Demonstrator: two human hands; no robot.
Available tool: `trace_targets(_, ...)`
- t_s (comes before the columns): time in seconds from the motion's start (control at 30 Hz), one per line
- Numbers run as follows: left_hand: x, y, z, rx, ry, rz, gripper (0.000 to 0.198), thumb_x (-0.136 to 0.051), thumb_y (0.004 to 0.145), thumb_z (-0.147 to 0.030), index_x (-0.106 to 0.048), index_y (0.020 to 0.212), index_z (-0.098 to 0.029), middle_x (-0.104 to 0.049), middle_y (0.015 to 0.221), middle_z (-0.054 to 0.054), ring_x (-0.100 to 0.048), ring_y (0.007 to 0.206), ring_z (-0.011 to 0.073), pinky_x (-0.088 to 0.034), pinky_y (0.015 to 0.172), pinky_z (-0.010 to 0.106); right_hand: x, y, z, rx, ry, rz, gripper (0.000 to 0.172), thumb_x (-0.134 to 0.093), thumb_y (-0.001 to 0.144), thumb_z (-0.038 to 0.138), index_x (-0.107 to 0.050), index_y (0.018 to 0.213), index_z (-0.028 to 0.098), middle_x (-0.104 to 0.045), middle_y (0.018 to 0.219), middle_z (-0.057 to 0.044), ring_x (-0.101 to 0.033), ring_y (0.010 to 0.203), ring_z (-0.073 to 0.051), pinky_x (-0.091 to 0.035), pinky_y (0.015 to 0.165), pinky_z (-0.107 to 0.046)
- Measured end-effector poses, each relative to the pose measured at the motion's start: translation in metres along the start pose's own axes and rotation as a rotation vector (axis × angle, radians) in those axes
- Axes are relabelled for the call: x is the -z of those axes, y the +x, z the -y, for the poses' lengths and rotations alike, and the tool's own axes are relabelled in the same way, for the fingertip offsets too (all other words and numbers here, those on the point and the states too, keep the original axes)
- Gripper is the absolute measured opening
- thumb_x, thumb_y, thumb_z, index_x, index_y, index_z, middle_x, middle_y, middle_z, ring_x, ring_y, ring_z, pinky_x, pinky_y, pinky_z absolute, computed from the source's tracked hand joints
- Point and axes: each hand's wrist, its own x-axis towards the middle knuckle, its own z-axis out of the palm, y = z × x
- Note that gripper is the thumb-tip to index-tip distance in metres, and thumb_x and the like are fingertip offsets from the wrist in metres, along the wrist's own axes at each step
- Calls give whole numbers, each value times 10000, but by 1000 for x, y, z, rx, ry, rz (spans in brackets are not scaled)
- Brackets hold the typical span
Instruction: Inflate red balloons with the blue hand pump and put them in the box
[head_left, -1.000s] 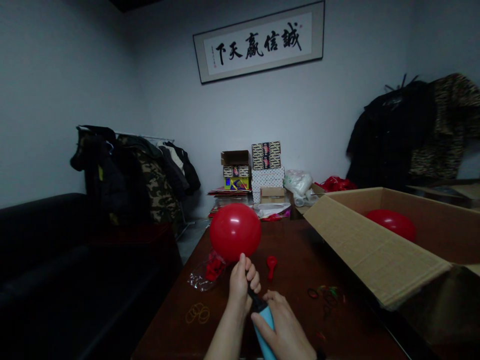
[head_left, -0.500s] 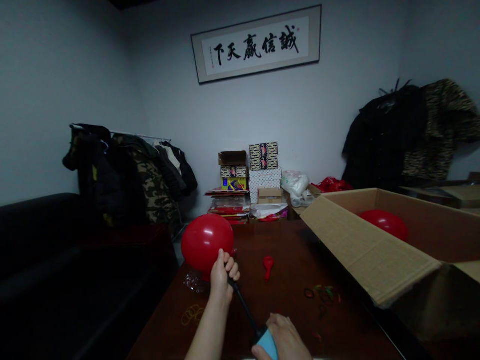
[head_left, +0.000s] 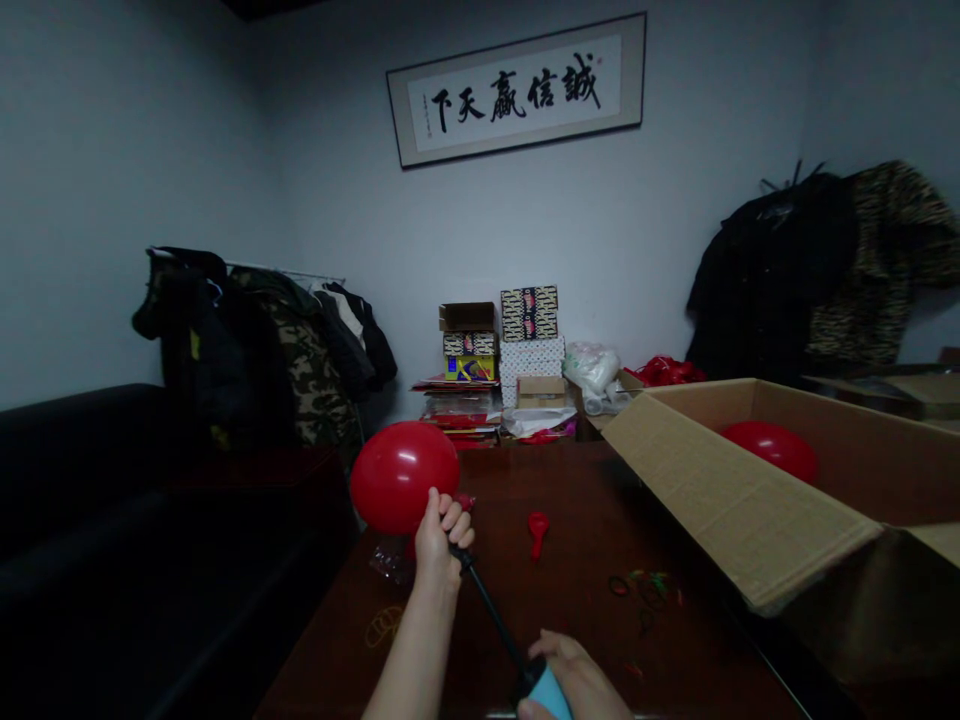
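An inflated red balloon (head_left: 405, 476) sits up at the far end of a hand balloon pump. My left hand (head_left: 442, 530) is closed round the balloon's neck and the front end of the pump, which its fingers hide. From there the pump's black rod (head_left: 491, 610) slants down to its light blue barrel (head_left: 549, 692). Round that barrel my right hand (head_left: 581, 675) is wrapped, partly cut off by the bottom edge. A flat red balloon (head_left: 538, 534) lies on the dark wooden table (head_left: 517, 480), right of my left hand.
An open cardboard box (head_left: 739, 500) at the right holds another inflated red balloon (head_left: 771, 449). Rubber bands (head_left: 384, 626) and clear plastic wrap (head_left: 390, 562) lie on the table's left; small coloured bands (head_left: 651, 588) lie on its right. Stacked boxes (head_left: 529, 345) stand behind.
The balloon and my left hand have shifted slightly left and up. My right hand and the barrel have moved a little right, with more of the black rod showing.
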Motion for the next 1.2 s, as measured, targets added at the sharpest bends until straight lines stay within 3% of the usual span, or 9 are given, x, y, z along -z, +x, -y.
trace_targets(0.3, -11, -10, 23, -21, 108, 9, 434, -586, 805, -505, -330, 626, -203, -259, 444, -104, -226, 315, 34, -122, 340, 179, 28, 11, 39, -77, -146, 2, 586, -498, 819, 538, -555, 1200, 96, -501, 1311, -186, -356, 1308, -325, -163, 1115, -499)
trace_targets(0.5, -11, -19, 52, 43, 187, 0, 472, -604, 756, -574, -334, 627, -210, -267, 435, -104, -215, 314, 38, -128, 335, 189, 35, 32, 60, -87, -129, -156, 500, -493, 848, 485, -588, 1142, 91, -549, 1222, -158, -443, 1220, -293, -245, 1085, -427)
trace_targets(0.8, -3, -21, 51, 31, 233, -22, 487, -605, 734, -606, -346, 618, -211, -272, 434, -102, -217, 315, 42, -142, 329, 192, 17, 36, 53, -87, -135, -155, 474, -496, 858, 455, -584, 1157, 98, -581, 1196, -151, -493, 1163, -286, -300, 1047, -414)
trace_targets(1.0, 2, -17, 53, 27, 236, -37, 476, -609, 733, -602, -354, 635, -212, -281, 444, -103, -227, 320, 42, -146, 336, 196, 13, 36, 48, -149, -209, -104, 616, -466, 866, 484, -513, 1260, 12, -513, 1312, -211, -428, 1256, -314, -237, 1096, -452)
trace_targets(1.2, 10, -8, 39, -2, 207, -50, 483, -633, 724, -582, -333, 633, -214, -268, 442, -108, -218, 321, 41, -132, 344, 191, 3, 26, 32, -117, -219, -37, 607, -487, 850, 491, -524, 1257, 42, -513, 1321, -204, -433, 1261, -318, -230, 1098, -478)
